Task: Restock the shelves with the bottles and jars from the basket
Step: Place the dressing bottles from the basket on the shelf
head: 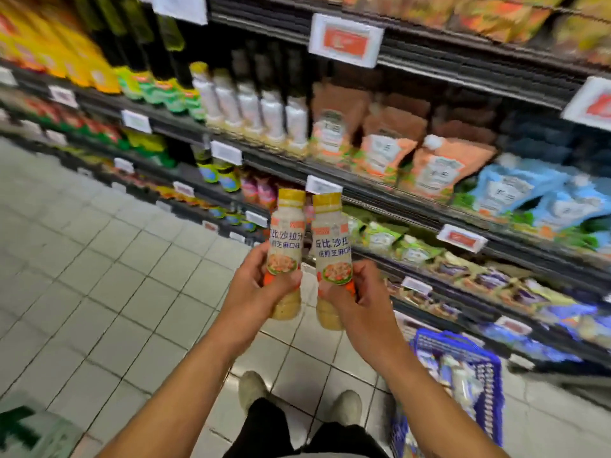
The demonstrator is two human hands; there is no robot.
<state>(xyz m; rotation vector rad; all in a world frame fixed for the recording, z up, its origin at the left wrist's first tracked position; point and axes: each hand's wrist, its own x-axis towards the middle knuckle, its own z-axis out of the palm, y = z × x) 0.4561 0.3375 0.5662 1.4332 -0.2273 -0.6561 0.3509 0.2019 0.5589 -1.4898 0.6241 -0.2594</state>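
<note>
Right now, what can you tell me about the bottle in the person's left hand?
The small clear plastic bottle with the yellow cap stands upright in mid-air before the shelves, its lower half wrapped by the left hand. A pale creamy, speckled dressing fills it. A white and orange label with Chinese writing and a salad picture covers its middle. It stands close beside a matching bottle in the right hand.

From my feed, the two yellow-capped clear plastic dressing bottles point(287, 246) look smooth, with glossy printed labels. The pale square floor tiles point(109, 259) have a slight sheen, the blue plastic mesh basket point(486, 368) reads matt, and the dark shelves point(413, 206) look like painted metal.
</note>
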